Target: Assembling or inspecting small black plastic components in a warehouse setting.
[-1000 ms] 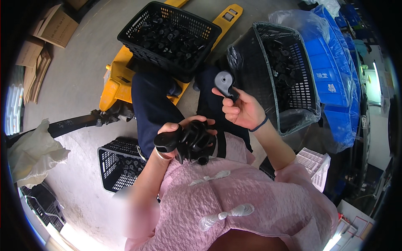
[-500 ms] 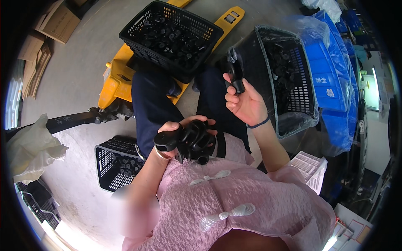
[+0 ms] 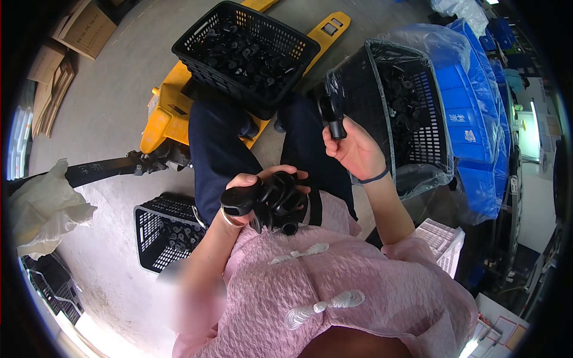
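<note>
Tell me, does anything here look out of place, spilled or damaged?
One thing stands out: a crumpled off-white sheet or bag hangs over the black handle of the yellow pallet jack, at the left, partly covering it. Otherwise nothing seems odd: the left hand holds several black parts, the right hand one black part.

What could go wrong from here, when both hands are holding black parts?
The left hand carries several black parts piled together, so one might slip out and fall. The right hand holds a single black piece near its tube-shaped end, so it might tip or drop if the grip loosens. One shoe is close to the yellow pallet truck, so it might get bumped if the truck rolls.
</note>
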Tool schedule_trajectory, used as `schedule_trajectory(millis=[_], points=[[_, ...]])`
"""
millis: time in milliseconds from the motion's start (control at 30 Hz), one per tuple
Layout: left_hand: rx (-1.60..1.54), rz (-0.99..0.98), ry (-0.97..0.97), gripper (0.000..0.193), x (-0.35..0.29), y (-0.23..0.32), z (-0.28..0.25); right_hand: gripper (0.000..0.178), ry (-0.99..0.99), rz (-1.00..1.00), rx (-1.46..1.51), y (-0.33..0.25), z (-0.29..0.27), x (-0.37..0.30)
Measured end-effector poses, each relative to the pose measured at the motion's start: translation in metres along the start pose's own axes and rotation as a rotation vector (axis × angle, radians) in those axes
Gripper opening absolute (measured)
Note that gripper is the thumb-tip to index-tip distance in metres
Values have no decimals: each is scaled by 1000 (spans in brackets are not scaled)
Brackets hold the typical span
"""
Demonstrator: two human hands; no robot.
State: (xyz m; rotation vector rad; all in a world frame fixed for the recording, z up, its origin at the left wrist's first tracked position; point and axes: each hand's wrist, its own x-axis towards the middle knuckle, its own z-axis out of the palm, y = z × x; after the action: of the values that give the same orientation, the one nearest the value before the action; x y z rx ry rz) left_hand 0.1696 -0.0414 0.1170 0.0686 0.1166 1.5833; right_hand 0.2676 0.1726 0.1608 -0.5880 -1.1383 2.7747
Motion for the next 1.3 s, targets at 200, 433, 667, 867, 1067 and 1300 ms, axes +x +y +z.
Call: schedule_trajectory(millis=[200,433,667,867,1067,1300], points=[[1,-2,1,66,0,0,-1,31,-48,-66,-208,-2,4,-1],[57,-16,25,65,0,0,-1,31,54,-692,-1120,-2,10,-4],[46,-8,42,65,-1,-1,0,34,75,-1045,-1689,-10,10,-10],[15,6,7,67,1,0,1,36,759,-831,-2159,-69,-23,-33],[9,-35,62,67,7,3,7,40,-108,-605,-1598,-44,40,-30],[600,427,139,23,-9,-7,18,35,-572,-659,-1551,20,98,1]])
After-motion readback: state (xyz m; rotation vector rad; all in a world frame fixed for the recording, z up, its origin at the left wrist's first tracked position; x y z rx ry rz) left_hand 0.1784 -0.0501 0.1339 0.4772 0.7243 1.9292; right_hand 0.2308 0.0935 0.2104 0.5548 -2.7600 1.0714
